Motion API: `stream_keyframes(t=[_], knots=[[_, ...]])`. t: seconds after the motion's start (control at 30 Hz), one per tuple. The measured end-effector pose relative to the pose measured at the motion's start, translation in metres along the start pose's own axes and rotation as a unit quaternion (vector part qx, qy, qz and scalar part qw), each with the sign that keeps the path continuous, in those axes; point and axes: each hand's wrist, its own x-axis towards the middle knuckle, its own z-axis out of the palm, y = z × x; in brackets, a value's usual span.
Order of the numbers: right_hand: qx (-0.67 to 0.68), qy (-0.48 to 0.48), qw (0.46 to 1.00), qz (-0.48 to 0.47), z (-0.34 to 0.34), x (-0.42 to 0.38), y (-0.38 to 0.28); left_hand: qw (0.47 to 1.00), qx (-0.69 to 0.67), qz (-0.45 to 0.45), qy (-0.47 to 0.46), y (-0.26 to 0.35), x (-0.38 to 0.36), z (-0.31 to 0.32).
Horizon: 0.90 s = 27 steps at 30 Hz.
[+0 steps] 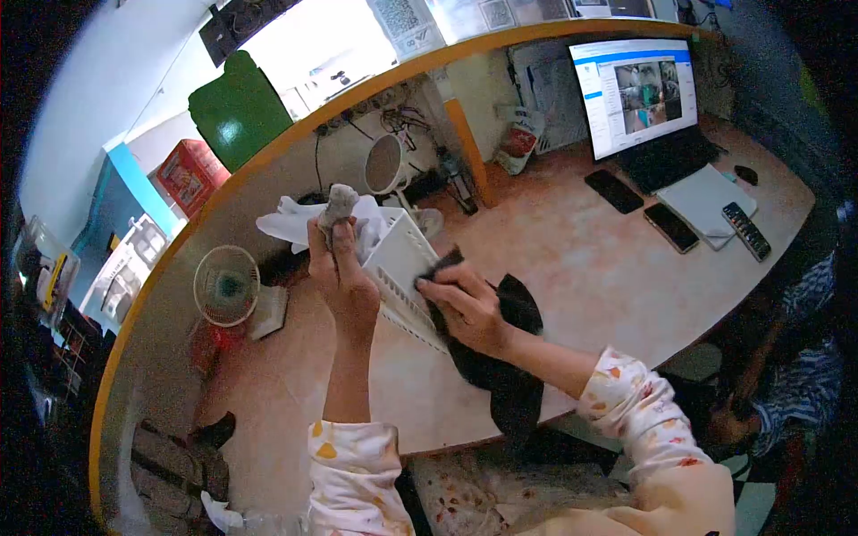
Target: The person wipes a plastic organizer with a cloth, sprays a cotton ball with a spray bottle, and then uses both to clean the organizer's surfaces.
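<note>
Work surface: desk (590,277), mottled pinkish-beige top, curved edge. Dark cloth (517,384) runs from the fingers of the right hand (469,313) across the desktop and over its near edge. Well to the right of those fingers: two phones (671,228), open laptop (657,107) behind them, white pad (702,198) beside them, remote (746,231) at the pad's near corner, mouse (745,175) just beyond the pad. Left of the fingers of the left hand (344,277): round basket (228,308), small pale box (269,314) beside it. Box contents: cannot tell.
</note>
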Motion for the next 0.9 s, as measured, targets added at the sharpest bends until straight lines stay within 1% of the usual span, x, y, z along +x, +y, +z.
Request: stream_keyframes(t=[0.03, 0.1, 0.2, 0.3, 0.37, 0.4, 0.43, 0.47, 0.53, 0.57, 0.63, 0.67, 0.73, 0.83, 0.9], knots=[[-0.004, -0.021, 1.0, 0.022, -0.004, -0.017, 0.006, 1.0, 0.002, 0.0, 0.004, -0.001, 0.001, -0.001], [-0.015, -0.065, 0.996, 0.065, -0.012, -0.032, 0.009, 0.99, -0.092, -0.103, 0.007, -0.002, 0.006, -0.003], [-0.013, -0.034, 0.998, 0.057, -0.006, -0.012, 0.006, 0.993, -0.086, -0.08, 0.01, -0.002, 0.003, -0.007], [0.024, 0.043, 0.999, 0.008, 0.017, 0.048, 0.0, 0.999, 0.014, -0.034, -0.014, -0.006, 0.004, -0.01], [0.025, 0.081, 0.996, 0.013, 0.026, 0.057, -0.003, 0.996, 0.087, 0.009, -0.012, -0.011, 0.003, -0.011], [0.023, 0.099, 0.995, 0.015, 0.028, 0.058, -0.004, 0.996, 0.091, 0.021, -0.011, -0.011, 0.003, -0.011], [0.015, 0.097, 0.995, 0.023, 0.028, 0.045, 0.002, 0.995, 0.096, 0.033, -0.011, -0.012, 0.004, -0.01], [0.014, 0.087, 0.995, 0.05, 0.028, 0.024, 0.009, 0.997, 0.069, 0.033, -0.011, -0.013, 0.005, -0.008], [0.011, 0.063, 0.992, 0.105, 0.02, -0.015, 0.016, 0.998, 0.058, 0.03, -0.001, -0.019, 0.007, -0.003], [-0.007, 0.032, 0.993, 0.115, 0.013, -0.027, 0.019, 0.997, 0.075, 0.03, 0.008, -0.028, 0.007, -0.002], [-0.04, -0.023, 0.99, 0.134, 0.003, -0.031, 0.018, 0.995, 0.091, 0.034, -0.003, -0.029, 0.011, 0.0], [-0.017, -0.014, 0.989, 0.146, 0.004, -0.029, 0.02, 0.995, 0.091, 0.036, -0.024, -0.028, 0.013, 0.0], [0.032, 0.005, 0.985, 0.171, 0.013, 0.002, 0.013, 0.995, 0.082, 0.026, -0.047, -0.026, 0.014, 0.001], [0.058, 0.049, 0.994, 0.08, 0.028, 0.045, 0.001, 0.998, 0.036, -0.027, -0.039, -0.02, 0.017, 0.006], [0.061, 0.079, 0.994, 0.04, 0.034, 0.052, -0.003, 0.995, -0.021, -0.092, -0.024, -0.013, 0.019, 0.008]])
